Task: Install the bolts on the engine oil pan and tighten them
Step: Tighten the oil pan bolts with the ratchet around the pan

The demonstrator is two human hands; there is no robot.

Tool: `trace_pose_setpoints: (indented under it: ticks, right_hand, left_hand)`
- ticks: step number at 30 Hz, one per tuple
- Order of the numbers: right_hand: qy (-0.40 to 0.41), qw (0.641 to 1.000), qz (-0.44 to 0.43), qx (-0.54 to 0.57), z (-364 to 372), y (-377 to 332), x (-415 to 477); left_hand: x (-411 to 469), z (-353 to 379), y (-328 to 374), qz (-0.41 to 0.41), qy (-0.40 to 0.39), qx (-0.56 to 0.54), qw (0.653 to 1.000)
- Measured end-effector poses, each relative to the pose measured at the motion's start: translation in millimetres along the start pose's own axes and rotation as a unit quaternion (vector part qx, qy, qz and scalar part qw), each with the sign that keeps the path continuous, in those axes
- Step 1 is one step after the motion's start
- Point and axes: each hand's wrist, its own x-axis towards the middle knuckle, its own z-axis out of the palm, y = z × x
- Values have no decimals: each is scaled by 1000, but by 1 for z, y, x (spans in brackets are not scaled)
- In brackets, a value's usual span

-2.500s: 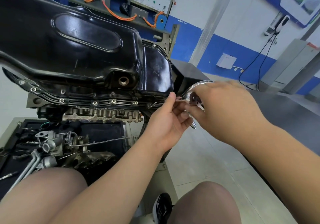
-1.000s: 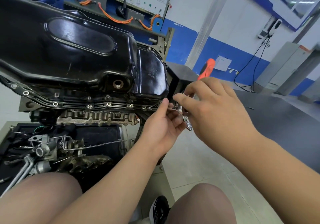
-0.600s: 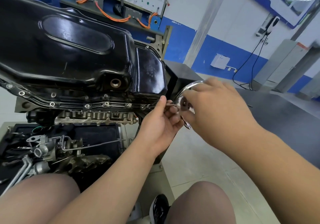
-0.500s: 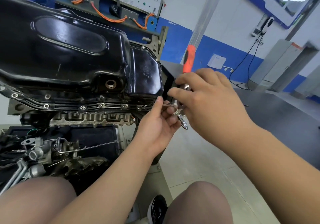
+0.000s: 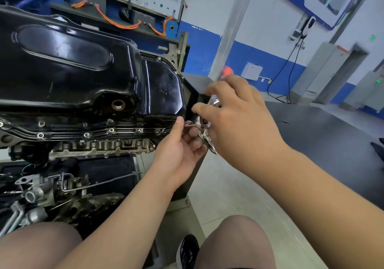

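The black oil pan (image 5: pixel 68 65) sits on top of the upturned engine, with a row of bolts (image 5: pixel 111 130) along its near flange. At the flange's right end, my left hand (image 5: pixel 182 144) pinches the thin extension bar of a chrome ratchet (image 5: pixel 204 126), steadying it on a bolt. My right hand (image 5: pixel 239 119) grips the ratchet near its head. The tool's orange handle tip (image 5: pixel 227 70) shows blurred above my right fingers. The bolt under the socket is hidden.
Loose engine parts (image 5: pixel 52 191) and metal tubes lie on the dark tray below the engine at the lower left. My knees and a black shoe (image 5: pixel 188 252) fill the bottom. A grey floor mat (image 5: pixel 324 135) lies to the right.
My right hand keeps swinging the ratchet handle round at the flange's right end; the orange handle tip swings in and out of view. My left hand stays on the extension bar.
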Motion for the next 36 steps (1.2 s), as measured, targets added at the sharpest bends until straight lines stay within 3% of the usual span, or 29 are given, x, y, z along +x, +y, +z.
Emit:
trace_pose_setpoints:
  ticks: [4, 8, 11, 17, 20, 23, 26, 28, 31, 34, 36]
  right_hand:
    - [24, 999, -15, 35, 9, -2, -3]
    - [-115, 989, 89, 20, 3, -11, 0]
    - [-130, 979, 147, 60, 1, -14, 3]
    - [-101, 994, -34, -37, -3, 4, 6]
    - [-89, 995, -29, -19, -4, 4, 6]
    - [-164, 985, 46, -13, -6, -6, 6]
    - [-159, 978, 115, 75, -4, -11, 4]
    - [-161, 979, 91, 85, -2, -7, 5]
    - [-134, 991, 8, 13, 2, -1, 2]
    - [-95, 995, 2, -1, 2, -2, -4]
    - [-122, 992, 21, -1, 0, -5, -4]
  left_hand:
    - [1, -1, 2, 3, -7, -16, 1000]
    - [-1, -1, 1, -12, -34, 2, 999]
    - [-3, -1, 1, -40, -35, -40, 998]
    - [-1, -1, -2, -18, 2, -36, 999]
    - [-1, -2, -3, -15, -1, -25, 1000]
    - [-2, -2, -1, -36, -1, -31, 999]
    - [-5, -2, 2, -54, -19, -82, 995]
    - [-6, -3, 3, -47, -11, -73, 996]
    - [-5, -2, 2, -38, 7, -39, 998]
    - [-2, -1, -2, -45, 13, -26, 999]
    - [-2, -4, -4, -43, -6, -14, 999]
